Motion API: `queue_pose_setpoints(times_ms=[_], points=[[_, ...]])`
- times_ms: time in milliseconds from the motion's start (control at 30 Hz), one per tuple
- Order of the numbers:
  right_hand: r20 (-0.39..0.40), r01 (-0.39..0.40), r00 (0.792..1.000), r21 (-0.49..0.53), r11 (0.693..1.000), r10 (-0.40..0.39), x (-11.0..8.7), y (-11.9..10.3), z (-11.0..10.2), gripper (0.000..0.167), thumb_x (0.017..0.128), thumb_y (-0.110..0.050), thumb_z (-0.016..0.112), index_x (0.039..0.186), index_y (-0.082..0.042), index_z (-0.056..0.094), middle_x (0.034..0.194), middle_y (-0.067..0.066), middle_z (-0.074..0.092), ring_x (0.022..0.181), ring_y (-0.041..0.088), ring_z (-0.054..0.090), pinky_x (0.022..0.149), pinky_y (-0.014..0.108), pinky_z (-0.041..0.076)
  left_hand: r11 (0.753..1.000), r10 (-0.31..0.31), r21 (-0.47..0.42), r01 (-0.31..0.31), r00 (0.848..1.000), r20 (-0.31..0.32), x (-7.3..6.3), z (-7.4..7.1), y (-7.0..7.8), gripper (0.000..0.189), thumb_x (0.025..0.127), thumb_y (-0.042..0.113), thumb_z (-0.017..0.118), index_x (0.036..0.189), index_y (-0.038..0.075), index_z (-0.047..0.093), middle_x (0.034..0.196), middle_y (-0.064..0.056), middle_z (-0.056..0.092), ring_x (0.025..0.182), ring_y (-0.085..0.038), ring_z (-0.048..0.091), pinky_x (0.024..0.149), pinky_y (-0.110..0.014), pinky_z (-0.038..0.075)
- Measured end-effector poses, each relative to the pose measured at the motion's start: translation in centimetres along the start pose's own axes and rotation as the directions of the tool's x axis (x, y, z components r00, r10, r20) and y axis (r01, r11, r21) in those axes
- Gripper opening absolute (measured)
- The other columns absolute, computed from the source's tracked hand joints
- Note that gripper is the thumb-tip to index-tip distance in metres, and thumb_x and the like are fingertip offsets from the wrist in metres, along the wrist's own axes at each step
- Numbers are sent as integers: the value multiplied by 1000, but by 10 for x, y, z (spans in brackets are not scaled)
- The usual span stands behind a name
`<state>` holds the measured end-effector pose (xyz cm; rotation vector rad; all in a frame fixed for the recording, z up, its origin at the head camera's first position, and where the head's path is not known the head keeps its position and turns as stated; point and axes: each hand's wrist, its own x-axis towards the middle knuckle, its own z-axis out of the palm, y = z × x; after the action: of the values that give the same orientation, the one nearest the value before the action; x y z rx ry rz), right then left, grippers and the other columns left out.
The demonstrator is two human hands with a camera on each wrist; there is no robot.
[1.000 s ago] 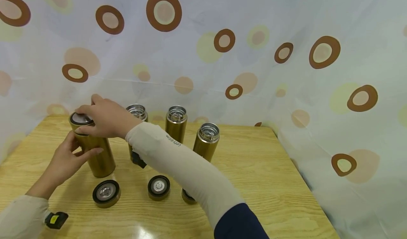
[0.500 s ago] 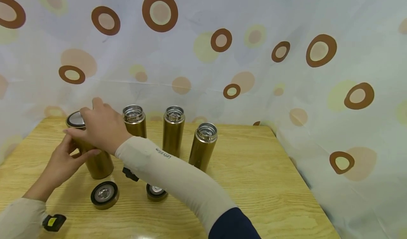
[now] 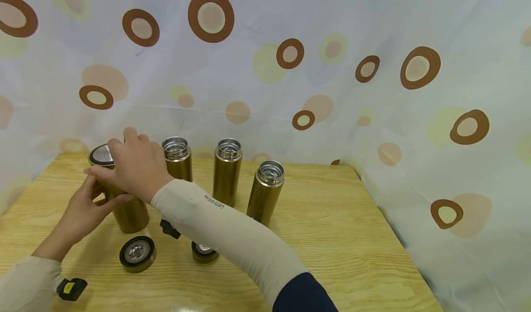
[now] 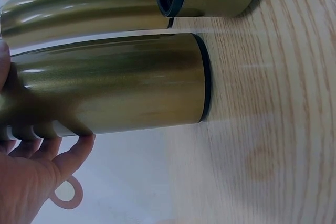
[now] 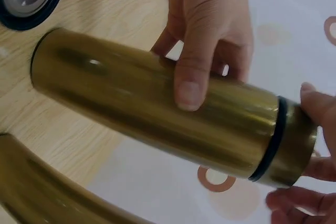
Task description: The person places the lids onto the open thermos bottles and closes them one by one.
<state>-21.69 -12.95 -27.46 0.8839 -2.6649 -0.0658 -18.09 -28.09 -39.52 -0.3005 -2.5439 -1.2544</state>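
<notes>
Gold-coloured, the flask (image 3: 130,215) in both hands stands on the left of the wooden table (image 3: 344,220), its lid (image 3: 101,155) seated on top. Over the last second the right hand (image 3: 138,167) has swung round that lid, its thumb now farther left; the left hand (image 3: 85,210) remains curled round the body. The right thumb and fingers pinch the lid's side, which I read as turning work; how far it is threaded is hard to tell. The right sleeve (image 3: 232,238) now hides one loose lid; two others, a left one (image 3: 138,253) and a right one (image 3: 204,252), show upturned on the near side. An open flask (image 3: 180,171) close to the right hand and the patterned sheet (image 3: 257,72) behind the far edge limit movement there. More room lies right of the rightmost open flask (image 3: 265,197).
</notes>
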Motion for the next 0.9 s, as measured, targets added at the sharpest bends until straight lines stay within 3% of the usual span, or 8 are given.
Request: queue_pose_setpoints(times_ms=[100,133,267,333,400,567,800,900], points=[[78,26,997,-12,1000,-25,-1,2,-4,59,86,-77,35,118,-32,58,112,-8,49,91,8,50,65,19,49,1000,9,7,-9,1000,-2,0,1,-1,63,91,18,68,143,17,33,124,18,40,104,18,37,85,-38,56],[122,42,992,-7,999,-40,-1,3,-6,62,87,-76,33,127,-33,53,124,-8,47,102,8,49,73,21,50,1000,10,3,-10,1000,0,0,1,-1,61,91,18,68,142,16,33,123,18,40,104,17,38,85,-38,55],[295,139,944,50,989,-147,4,13,-18,69,92,-68,32,152,-39,16,158,-6,11,139,15,24,104,28,39,1000,0,-22,1,1000,11,0,-1,0,68,92,18,67,146,18,27,126,7,41,120,-11,48,90,-52,51],[344,225,912,41,974,-225,8,19,-23,70,95,-62,35,153,-41,2,160,-7,-5,145,15,11,110,29,33,999,-18,-49,19,1000,24,0,-2,2,73,92,20,66,150,21,22,131,-4,41,125,-33,46,85,-70,42],[371,316,880,9,949,-297,10,26,-28,68,97,-55,37,152,-43,-3,160,-8,-11,146,14,4,112,30,29,997,-34,-69,37,999,33,0,-1,4,77,93,20,65,153,21,17,134,-13,39,124,-51,41,85,-72,40],[435,428,815,-6,904,-383,15,30,-38,66,101,-41,39,151,-46,-5,159,-11,-14,147,12,-2,115,31,25,994,-46,-93,50,998,42,-2,-2,2,76,93,18,65,152,13,17,136,-23,36,121,-56,39,85,-73,40],[464,463,755,123,878,-464,26,30,-39,66,103,-19,41,151,-47,6,159,-15,-11,145,4,-4,115,28,24,998,-43,-53,44,999,28,1,-2,1,74,93,20,65,151,15,20,133,-12,40,120,-49,44,87,-69,42],[464,477,731,177,861,-500,29,31,-36,68,102,-7,40,152,-44,12,160,-12,-3,144,2,5,111,17,25,996,-48,-69,50,998,29,3,-1,1,74,93,20,65,151,14,19,134,-12,39,121,-51,42,87,-70,41]])
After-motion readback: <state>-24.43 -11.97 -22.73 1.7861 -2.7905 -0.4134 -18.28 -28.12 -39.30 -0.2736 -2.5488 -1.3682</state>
